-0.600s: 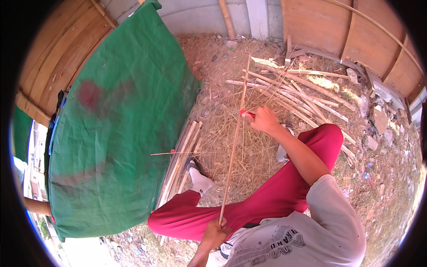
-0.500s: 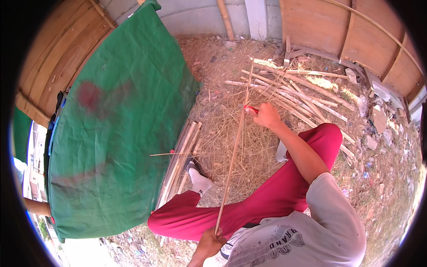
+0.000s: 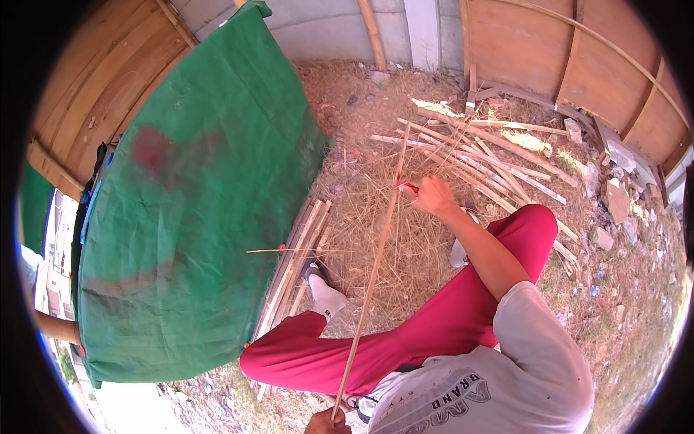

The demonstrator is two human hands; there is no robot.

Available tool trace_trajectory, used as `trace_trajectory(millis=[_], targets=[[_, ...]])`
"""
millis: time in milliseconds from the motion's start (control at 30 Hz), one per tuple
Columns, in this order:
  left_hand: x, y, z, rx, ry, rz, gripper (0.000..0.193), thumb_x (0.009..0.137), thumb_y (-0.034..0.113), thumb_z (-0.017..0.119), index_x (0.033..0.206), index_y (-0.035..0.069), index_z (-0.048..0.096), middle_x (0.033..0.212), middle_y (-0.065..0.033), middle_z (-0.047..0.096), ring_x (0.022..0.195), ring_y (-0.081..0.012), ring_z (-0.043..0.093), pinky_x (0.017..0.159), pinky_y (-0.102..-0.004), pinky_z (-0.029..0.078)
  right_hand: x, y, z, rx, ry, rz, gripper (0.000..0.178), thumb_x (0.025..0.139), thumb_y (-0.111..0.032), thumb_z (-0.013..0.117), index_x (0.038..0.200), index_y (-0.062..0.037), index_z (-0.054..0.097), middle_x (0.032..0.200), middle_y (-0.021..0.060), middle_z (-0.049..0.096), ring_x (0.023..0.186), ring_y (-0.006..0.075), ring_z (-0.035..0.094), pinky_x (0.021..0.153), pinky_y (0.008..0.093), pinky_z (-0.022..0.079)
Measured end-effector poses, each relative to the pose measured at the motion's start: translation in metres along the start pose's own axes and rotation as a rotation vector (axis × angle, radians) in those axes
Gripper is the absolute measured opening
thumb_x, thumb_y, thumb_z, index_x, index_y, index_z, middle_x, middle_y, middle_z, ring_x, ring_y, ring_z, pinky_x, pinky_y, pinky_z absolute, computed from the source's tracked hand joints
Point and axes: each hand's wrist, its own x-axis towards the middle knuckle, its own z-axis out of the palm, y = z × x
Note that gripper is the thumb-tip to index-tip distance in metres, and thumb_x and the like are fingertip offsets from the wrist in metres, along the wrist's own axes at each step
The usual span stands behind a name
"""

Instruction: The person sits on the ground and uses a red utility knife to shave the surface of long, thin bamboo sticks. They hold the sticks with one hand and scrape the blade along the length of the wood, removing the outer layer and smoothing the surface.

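A long thin bamboo strip (image 3: 373,287) slants up across my lap and away from me. Its near end is in the closed fingers of my left hand (image 3: 327,422), at the lower edge of the view. My right hand (image 3: 432,195) grips a small red-handled cutting tool (image 3: 408,187), which meets the strip towards its far end; the blade is too small to make out clearly. Beyond the tool, the strip's tip reaches over a heap of fine shavings (image 3: 369,210) on the ground between my feet.
Split bamboo sticks (image 3: 499,170) lie piled beyond my right knee. More wooden strips (image 3: 290,264) rest beside my left foot, along a green tarp (image 3: 195,210). Rubble and litter (image 3: 614,210) cover the ground at right. Wooden panels (image 3: 520,50) stand behind.
My left hand has drawn the strip's near end down and back towards me. The far tip has come closer along with it, and my right hand has lowered slightly with the tool.
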Motion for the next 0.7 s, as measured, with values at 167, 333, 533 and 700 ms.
trace_trajectory(millis=[167,333,533,700], targets=[[-0.017,-0.018,0.007,0.154,0.096,0.11,0.017,0.077,0.012,0.067,0.085,0.002,0.056,0.076,-0.019,0.058,0.068,-0.038,0.058,0.06,-0.0452,0.048,0.019,0.025,0.022,-0.032,0.129,0.205,0.038,0.092,-0.045,0.063,0.109,-0.0135,0.075,0.088,0.021,0.073,0.089,0.0427,0.07,0.083,0.0503,0.056],[-0.059,-0.013,0.0,-0.167,0.046,-0.148,0.016,0.082,0.012,0.068,0.092,0.001,0.063,0.075,-0.0106,0.06,0.067,-0.0228,0.057,0.059,-0.0407,0.045,0.044,0.097,-0.002,0.143,0.117,0.274,0.053,0.093,-0.053,0.06,0.1,-0.0017,0.074,0.098,0.029,0.07,0.098,0.045,0.068,0.087,0.0513,0.054],[-0.089,-0.03,-0.024,-0.381,0.063,-0.278,0.017,0.086,0.014,0.069,0.098,0.002,0.067,0.076,-0.0048,0.06,0.07,-0.0144,0.054,0.059,-0.0379,0.044,0.039,0.12,0.016,0.09,0.216,0.338,0.046,0.092,-0.05,0.061,0.101,-0.0075,0.076,0.097,0.0258,0.071,0.097,0.0441,0.068,0.086,0.0502,0.054],[-0.14,-0.084,-0.037,-0.053,0.057,-0.434,0.019,0.085,0.014,0.069,0.102,0.004,0.07,0.077,-0.009,0.065,0.072,-0.0179,0.059,0.064,-0.0381,0.048,0.026,0.114,-0.014,-0.012,0.258,0.38,0.041,0.092,-0.041,0.061,0.099,-0.0038,0.076,0.103,0.0252,0.072,0.098,0.0403,0.07,0.087,0.05,0.055]])
